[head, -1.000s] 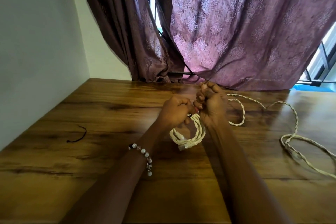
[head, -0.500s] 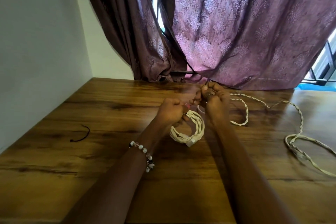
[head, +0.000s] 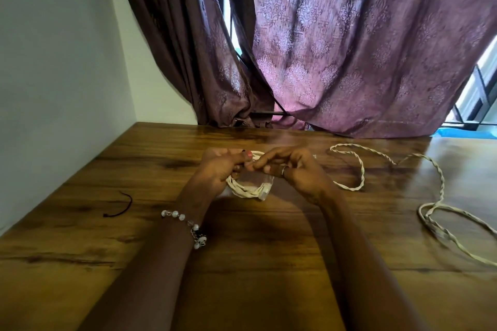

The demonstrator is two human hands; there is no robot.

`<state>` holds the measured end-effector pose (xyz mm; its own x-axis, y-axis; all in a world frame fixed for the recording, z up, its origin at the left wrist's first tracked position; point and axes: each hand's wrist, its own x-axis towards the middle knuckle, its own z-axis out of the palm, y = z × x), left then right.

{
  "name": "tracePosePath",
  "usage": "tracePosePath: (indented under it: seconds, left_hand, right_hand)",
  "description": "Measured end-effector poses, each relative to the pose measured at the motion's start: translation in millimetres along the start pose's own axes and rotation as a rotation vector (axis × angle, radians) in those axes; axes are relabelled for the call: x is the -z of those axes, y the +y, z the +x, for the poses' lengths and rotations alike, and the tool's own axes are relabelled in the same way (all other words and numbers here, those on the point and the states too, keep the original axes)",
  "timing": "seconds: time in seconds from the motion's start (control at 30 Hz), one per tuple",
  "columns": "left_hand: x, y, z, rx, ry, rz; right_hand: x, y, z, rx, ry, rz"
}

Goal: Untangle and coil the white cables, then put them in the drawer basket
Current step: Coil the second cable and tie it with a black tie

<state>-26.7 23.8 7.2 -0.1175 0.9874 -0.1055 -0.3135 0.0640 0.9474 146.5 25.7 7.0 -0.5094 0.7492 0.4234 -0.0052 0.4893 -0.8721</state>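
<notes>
A small coil of white cable [head: 248, 189] with a clear plug end hangs just above the wooden table [head: 269, 263], at its middle. My left hand [head: 220, 166] grips the coil's left side with curled fingers. My right hand [head: 293, 166] pinches the cable at the coil's top right, fingers bent over it. From under that hand the loose twisted cable [head: 360, 169] runs right across the table in loops to the right edge of view [head: 441, 220]. No drawer basket is in view.
A short dark tie or wire piece [head: 121, 205] lies on the table at the left. A grey wall [head: 53, 88] bounds the left side. Purple curtains [head: 336, 48] hang behind the table's far edge, with a window at the right.
Both hands have lowered slightly and come together over the coil. The right hand has turned palm-down onto the coil's top. The coil has tilted flatter.
</notes>
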Motion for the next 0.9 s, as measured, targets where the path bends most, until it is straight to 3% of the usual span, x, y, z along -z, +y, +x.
tracePosePath:
  seconds: [0.13, 0.2, 0.33, 0.57, 0.67, 0.9]
  left_hand:
    - [0.6, 2.3, 2.8, -0.072, -0.078, 0.023]
    - [-2.3, 0.5, 3.0, -0.112, -0.116, 0.098]
    - [-3.8, -4.0, 5.4, -0.284, -0.133, 0.31]
    - [-7.1, -8.4, 6.0, -0.598, -0.149, 0.487]
    - [-5.9, -12.2, 7.3, -0.649, -0.136, 0.533]
    - [-7.8, -13.0, 8.4, -0.743, -0.068, 0.634]
  right_hand:
    - [-3.5, 5.3, 7.4, 0.025, 0.458, -0.014]
    - [-6.9, 9.7, 9.3, -0.067, 0.56, 0.012]
    - [-18.0, 12.0, 6.6, -0.371, 0.455, 0.278]
    - [-12.9, 9.3, 9.7, -0.479, 0.301, 0.677]
    - [-8.5, 11.6, 8.1, -0.532, 0.306, 0.714]
    - [-7.3, 16.5, 7.8, -0.634, 0.498, 0.836]
